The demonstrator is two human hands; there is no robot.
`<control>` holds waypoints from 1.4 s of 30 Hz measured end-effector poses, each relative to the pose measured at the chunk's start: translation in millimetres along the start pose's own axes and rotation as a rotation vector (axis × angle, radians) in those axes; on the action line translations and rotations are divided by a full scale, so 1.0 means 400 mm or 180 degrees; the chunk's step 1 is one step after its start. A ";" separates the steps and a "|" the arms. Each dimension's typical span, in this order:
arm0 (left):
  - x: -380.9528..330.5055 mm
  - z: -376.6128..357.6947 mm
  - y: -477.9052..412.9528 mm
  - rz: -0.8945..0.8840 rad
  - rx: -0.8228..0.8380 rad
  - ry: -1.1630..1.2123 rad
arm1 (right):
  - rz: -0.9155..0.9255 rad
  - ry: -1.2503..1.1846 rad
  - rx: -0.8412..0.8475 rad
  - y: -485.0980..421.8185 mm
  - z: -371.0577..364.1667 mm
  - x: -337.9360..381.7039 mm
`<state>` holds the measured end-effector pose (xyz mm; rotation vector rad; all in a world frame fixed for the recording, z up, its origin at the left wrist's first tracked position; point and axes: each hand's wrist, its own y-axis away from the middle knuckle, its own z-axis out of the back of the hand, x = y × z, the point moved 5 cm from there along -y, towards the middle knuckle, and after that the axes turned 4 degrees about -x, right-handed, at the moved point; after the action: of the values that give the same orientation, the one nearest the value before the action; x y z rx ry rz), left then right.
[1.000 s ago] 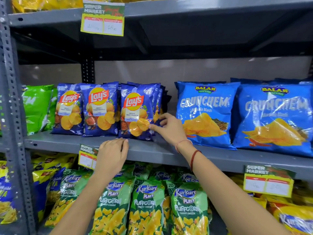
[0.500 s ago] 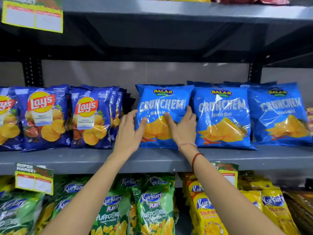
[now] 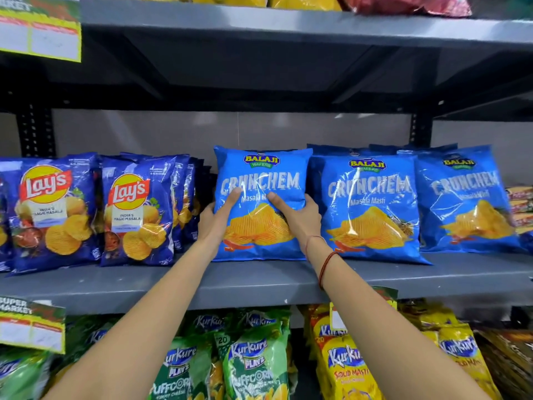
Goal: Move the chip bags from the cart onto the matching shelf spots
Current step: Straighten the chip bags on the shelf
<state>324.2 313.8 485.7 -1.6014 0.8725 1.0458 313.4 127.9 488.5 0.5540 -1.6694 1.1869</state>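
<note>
A light-blue Crunchem chip bag [image 3: 261,174] stands upright on the grey middle shelf [image 3: 259,280]. My left hand [image 3: 217,216] grips its left edge and my right hand [image 3: 300,216] grips its right side, fingers spread over the front. To its right stand two more Crunchem bags [image 3: 372,203], with others behind them. Dark-blue Lay's bags [image 3: 135,209] stand in rows to its left, a small gap between them and the held bag. The cart is out of view.
Green Kurkure Puffcorn bags [image 3: 251,362] and yellow Kurkure bags [image 3: 349,368] fill the shelf below. Price tags [image 3: 31,324] hang on the shelf edges. The upper shelf [image 3: 288,27] holds yellow and red bags. Small packets [image 3: 522,209] sit at the far right.
Both hands left the Lay's bags and moved right to the leftmost Crunchem bag. They now grip its sides and the bag stands straighter. The view has shifted right and closer.
</note>
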 end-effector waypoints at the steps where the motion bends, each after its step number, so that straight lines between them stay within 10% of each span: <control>1: 0.000 0.002 -0.003 -0.0043 0.0013 0.0128 | 0.0067 0.0010 0.0008 -0.003 0.002 0.009; 17: 0.022 -0.016 0.012 -0.0339 0.0048 -0.0157 | 0.0319 0.0266 -0.0080 0.025 0.016 -0.001; 23: -0.073 -0.010 0.106 -0.2070 -0.1086 -0.1005 | 0.1213 0.0916 -0.0085 0.118 0.058 0.038; 28: -0.118 -0.170 0.209 -0.2949 -0.0310 -0.1197 | 0.1852 0.1166 -0.0814 0.123 0.223 0.079; 34: -0.071 -0.380 0.252 -0.1844 0.0476 -0.0980 | 0.1354 0.1352 -0.1795 0.014 0.464 0.051; 42: 0.025 -0.474 0.200 0.0374 0.0728 -0.0492 | -0.0511 0.0304 -0.0101 -0.110 0.516 -0.092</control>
<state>295.7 110.2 474.1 -1.2748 0.9532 1.0940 270.9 -80.9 465.5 0.5911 -1.5308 1.0528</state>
